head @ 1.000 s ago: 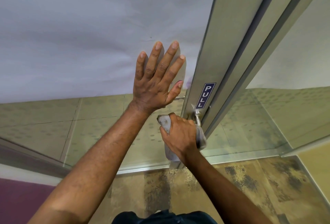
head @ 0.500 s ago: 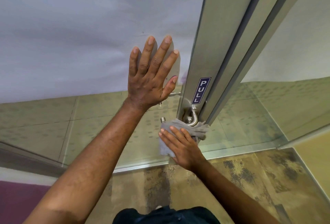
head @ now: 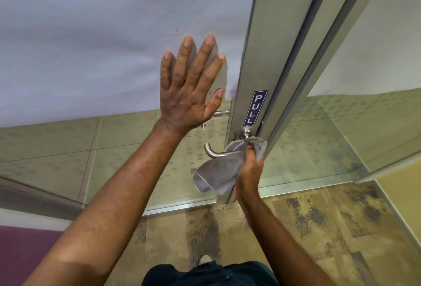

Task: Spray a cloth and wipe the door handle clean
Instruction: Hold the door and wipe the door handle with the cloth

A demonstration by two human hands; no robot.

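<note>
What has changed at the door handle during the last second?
The right hand moved the grey cloth off the lever's free end to its base by the door frame, leaving the door handle lever uncovered. The left hand stays flat on the glass.

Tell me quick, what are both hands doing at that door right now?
Left hand flat on the frosted glass, fingers spread. Right hand grips grey cloth at the base of the door handle. Handle's curved end bare. Nothing in the way.

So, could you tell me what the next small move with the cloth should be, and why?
Probably slide the grey cloth left along the lever handle: the right hand bunches it at the handle's base, while the curved free end is bare and the left hand braces the glass.
</note>
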